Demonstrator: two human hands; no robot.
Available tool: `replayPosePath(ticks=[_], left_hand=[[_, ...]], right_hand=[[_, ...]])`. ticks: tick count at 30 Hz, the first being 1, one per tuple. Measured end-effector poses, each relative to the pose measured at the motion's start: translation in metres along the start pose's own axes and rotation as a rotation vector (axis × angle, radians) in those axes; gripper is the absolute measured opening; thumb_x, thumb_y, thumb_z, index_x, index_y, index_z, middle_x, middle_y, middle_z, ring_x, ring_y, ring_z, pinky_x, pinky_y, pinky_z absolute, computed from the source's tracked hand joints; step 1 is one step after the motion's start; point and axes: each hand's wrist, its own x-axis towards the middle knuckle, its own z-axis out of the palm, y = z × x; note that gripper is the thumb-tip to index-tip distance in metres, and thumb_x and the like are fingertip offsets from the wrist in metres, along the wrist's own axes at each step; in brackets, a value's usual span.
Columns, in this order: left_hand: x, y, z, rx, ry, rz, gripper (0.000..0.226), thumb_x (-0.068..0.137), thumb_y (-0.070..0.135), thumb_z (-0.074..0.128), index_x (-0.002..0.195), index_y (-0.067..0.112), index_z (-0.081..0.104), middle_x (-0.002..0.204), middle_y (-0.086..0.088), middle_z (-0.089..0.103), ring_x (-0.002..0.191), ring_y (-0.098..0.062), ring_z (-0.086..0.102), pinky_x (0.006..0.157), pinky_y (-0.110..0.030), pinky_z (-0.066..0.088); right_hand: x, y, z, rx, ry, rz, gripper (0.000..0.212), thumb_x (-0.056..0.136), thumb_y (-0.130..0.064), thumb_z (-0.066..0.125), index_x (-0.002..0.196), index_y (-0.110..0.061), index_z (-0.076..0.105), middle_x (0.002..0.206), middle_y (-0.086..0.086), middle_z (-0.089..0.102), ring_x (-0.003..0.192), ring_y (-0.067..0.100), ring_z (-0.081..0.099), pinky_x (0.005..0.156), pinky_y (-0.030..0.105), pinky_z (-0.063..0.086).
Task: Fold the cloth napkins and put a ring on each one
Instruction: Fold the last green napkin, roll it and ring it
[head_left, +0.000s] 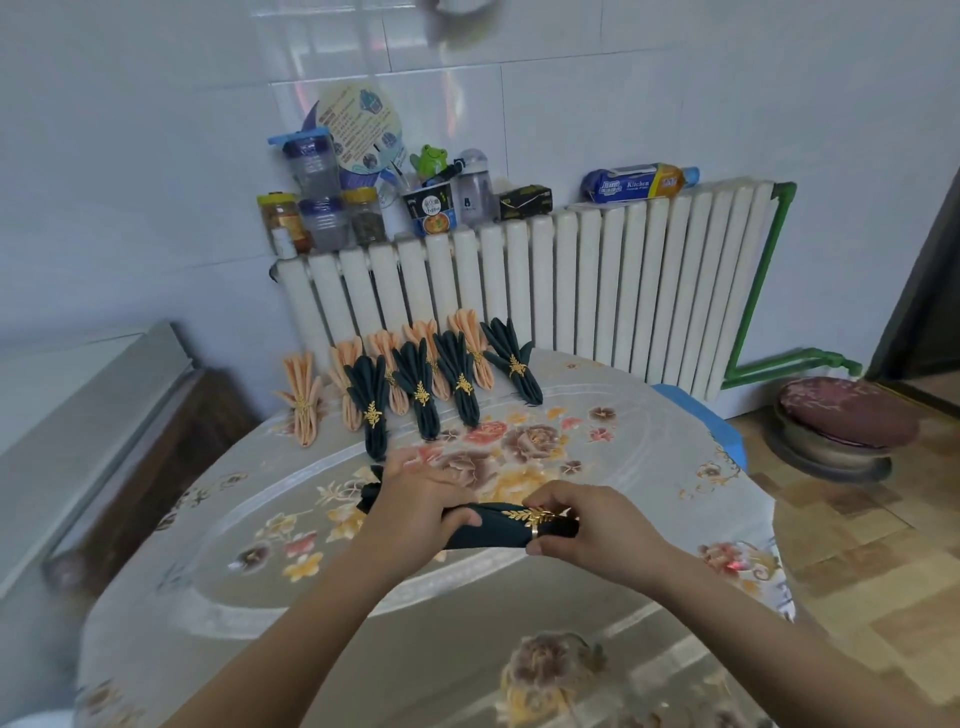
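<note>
Over the flowered worktop (597, 447), the left hand (415, 506) has its grip wrapped round the middle of a folded dark green napkin (493, 530) that lies crosswise just above the cloth. The right hand (587, 535) pinches a gold leaf ring (543, 517) between thumb and fingers near the napkin's right end, where the ring sits round the fabric. At the far edge of the worktop, in front of the radiator (545, 291), stand finished ringed napkins, four dark green ones (415, 395) before a row of peach ones (304, 397).
</note>
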Motion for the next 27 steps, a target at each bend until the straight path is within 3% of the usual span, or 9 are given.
replayPosePath(ticks=[4, 7, 12, 16, 20, 23, 27], left_hand=[[-0.014, 0.012, -0.004, -0.015, 0.043, 0.045, 0.020, 0.072, 0.044, 0.062, 0.074, 0.030, 0.075, 0.076, 0.016, 0.071, 0.083, 0.001, 0.059, 0.102, -0.028, 0.016], [-0.019, 0.012, -0.005, -0.037, 0.058, 0.067, 0.030, 0.075, 0.048, 0.054, 0.075, 0.027, 0.076, 0.075, 0.017, 0.070, 0.088, 0.001, 0.053, 0.104, -0.034, 0.018], [-0.034, 0.012, -0.004, -0.092, 0.012, 0.059, 0.025, 0.075, 0.045, 0.059, 0.078, 0.027, 0.076, 0.085, 0.014, 0.072, 0.094, 0.001, 0.053, 0.103, -0.022, 0.010], [-0.043, 0.013, -0.006, -0.091, -0.169, 0.002, 0.024, 0.083, 0.040, 0.059, 0.090, 0.025, 0.076, 0.098, 0.013, 0.070, 0.100, 0.002, 0.053, 0.110, -0.029, 0.006], [-0.055, 0.017, -0.004, 0.003, -0.301, 0.017, 0.021, 0.086, 0.035, 0.060, 0.103, 0.027, 0.071, 0.107, 0.016, 0.065, 0.112, -0.002, 0.050, 0.115, -0.039, -0.001], [-0.063, 0.018, -0.003, 0.043, -0.349, 0.003, 0.029, 0.087, 0.031, 0.061, 0.116, 0.030, 0.066, 0.121, 0.017, 0.061, 0.123, -0.001, 0.043, 0.116, -0.039, -0.006], [-0.066, 0.022, -0.005, 0.020, -0.383, -0.041, 0.024, 0.092, 0.028, 0.057, 0.113, 0.029, 0.068, 0.117, 0.017, 0.063, 0.120, -0.001, 0.045, 0.115, -0.036, -0.007]], right_hand=[[-0.010, -0.025, 0.003, -0.125, 0.007, -0.025, 0.037, 0.077, -0.044, 0.071, 0.110, -0.031, 0.059, 0.101, -0.011, 0.067, 0.089, 0.012, 0.060, 0.071, 0.025, 0.043], [-0.014, -0.034, 0.006, -0.134, -0.005, -0.023, 0.038, 0.076, -0.045, 0.072, 0.109, -0.029, 0.060, 0.101, -0.011, 0.068, 0.088, 0.013, 0.060, 0.070, 0.025, 0.042], [-0.022, -0.046, 0.014, -0.114, -0.056, -0.006, 0.041, 0.074, -0.046, 0.073, 0.106, -0.025, 0.059, 0.100, -0.009, 0.068, 0.088, 0.014, 0.060, 0.070, 0.026, 0.042], [-0.031, -0.051, 0.029, -0.109, -0.069, 0.019, 0.039, 0.069, -0.046, 0.076, 0.092, -0.023, 0.055, 0.088, -0.006, 0.063, 0.078, 0.012, 0.055, 0.065, 0.027, 0.041], [-0.039, -0.051, 0.058, -0.172, -0.054, 0.030, 0.037, 0.072, -0.046, 0.071, 0.087, -0.024, 0.045, 0.084, -0.006, 0.051, 0.075, 0.011, 0.044, 0.057, 0.019, 0.032], [-0.047, -0.050, 0.077, -0.160, -0.045, 0.037, 0.037, 0.076, -0.044, 0.067, 0.089, -0.022, 0.040, 0.086, -0.005, 0.047, 0.077, 0.012, 0.041, 0.056, 0.019, 0.031], [-0.057, -0.047, 0.093, -0.115, 0.037, 0.048, 0.034, 0.079, -0.042, 0.063, 0.086, -0.022, 0.036, 0.083, -0.007, 0.042, 0.077, 0.012, 0.039, 0.057, 0.019, 0.031]])
